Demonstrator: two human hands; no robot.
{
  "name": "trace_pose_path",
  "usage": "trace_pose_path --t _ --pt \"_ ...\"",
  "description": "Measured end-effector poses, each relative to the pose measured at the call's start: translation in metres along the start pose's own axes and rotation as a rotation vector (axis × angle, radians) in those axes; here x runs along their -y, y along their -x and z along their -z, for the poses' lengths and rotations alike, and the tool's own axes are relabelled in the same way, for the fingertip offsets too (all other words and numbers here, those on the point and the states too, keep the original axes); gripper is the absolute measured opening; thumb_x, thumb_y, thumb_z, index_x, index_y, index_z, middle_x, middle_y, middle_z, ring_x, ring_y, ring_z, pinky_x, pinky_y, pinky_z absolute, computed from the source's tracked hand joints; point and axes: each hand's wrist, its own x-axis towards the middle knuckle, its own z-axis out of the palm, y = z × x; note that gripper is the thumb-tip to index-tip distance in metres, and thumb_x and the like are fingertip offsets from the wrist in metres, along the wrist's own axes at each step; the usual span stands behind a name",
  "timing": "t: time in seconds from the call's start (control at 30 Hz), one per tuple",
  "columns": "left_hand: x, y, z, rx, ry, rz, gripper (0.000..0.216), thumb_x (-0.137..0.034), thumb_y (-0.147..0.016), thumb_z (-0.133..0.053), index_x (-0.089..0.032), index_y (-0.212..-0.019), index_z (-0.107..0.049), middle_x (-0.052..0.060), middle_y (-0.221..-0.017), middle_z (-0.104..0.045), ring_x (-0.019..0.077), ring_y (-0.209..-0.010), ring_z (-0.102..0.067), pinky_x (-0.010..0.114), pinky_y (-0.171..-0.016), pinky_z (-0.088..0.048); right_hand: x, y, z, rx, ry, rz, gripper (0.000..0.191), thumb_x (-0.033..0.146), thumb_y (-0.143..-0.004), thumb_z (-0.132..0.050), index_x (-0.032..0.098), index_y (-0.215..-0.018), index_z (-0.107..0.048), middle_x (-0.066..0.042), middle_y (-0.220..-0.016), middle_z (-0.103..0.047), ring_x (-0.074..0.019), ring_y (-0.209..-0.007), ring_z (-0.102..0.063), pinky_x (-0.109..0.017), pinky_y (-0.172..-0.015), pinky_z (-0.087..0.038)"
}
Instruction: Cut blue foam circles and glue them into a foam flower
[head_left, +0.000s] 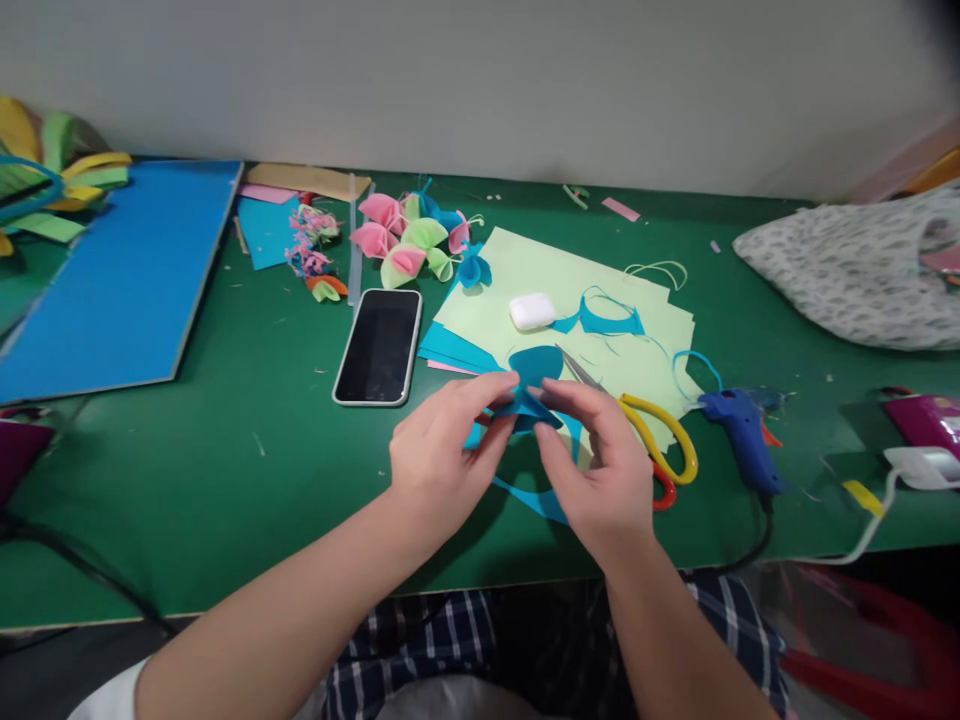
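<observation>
Both my hands pinch a blue paper cut-out (536, 370) with rounded lobes, held up over the front of the table. My left hand (442, 450) grips its left side between thumb and fingers. On the other side, my right hand (604, 460) has thumb and forefinger closed on the paper. Scissors (679, 435) with yellow and red handles lie just right of my right hand, blades partly hidden. Under the hands are blue paper offcuts (536, 500). Beyond them, pale green sheets (510, 270) carry a white earbud case (532, 311) and a curved blue scrap (611, 318).
A phone (379, 347) lies left of the sheets. Behind it sit folded paper flowers (405, 245) in pink, green and blue. A blue glue gun (742, 440) with its cord is at the right, near a patterned cloth bag (862, 265). A blue board (127, 290) lies left.
</observation>
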Motion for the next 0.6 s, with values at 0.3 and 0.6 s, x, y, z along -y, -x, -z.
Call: trace_pose_path --t 0.3,0.6 --pt "0.0004 -0.001 -0.0002 0.026 -0.035 -0.112 0.039 -0.009 -0.077 -0.068 -0.023 -0.111 -0.056 0.0 -0.09 -0.074 0.0115 -0.071 -0.07 0.022 -0.071 -0.058 -0.0031 -0.0002 -0.0005 -0.009 -0.012 -0.047 0.037 0.009 -0.082 -0.055 0.026 -0.115 -0.058 -0.003 -0.107 -0.069 -0.0182 -0.099 -0.068 -0.033 -0.085 -0.058" --pt "-0.0016 -0.0013 -0.0008 0.041 0.185 0.0 0.038 -0.012 -0.082 -0.061 -0.022 -0.118 -0.053 0.004 -0.095 -0.071 0.0141 -0.079 -0.071 0.025 -0.073 -0.06 -0.0057 -0.0028 0.0009 -0.065 -0.014 -0.168 0.032 0.011 -0.082 -0.056 0.026 -0.109 -0.063 -0.003 -0.107 -0.071 -0.0166 -0.091 -0.069 -0.031 -0.078 -0.059"
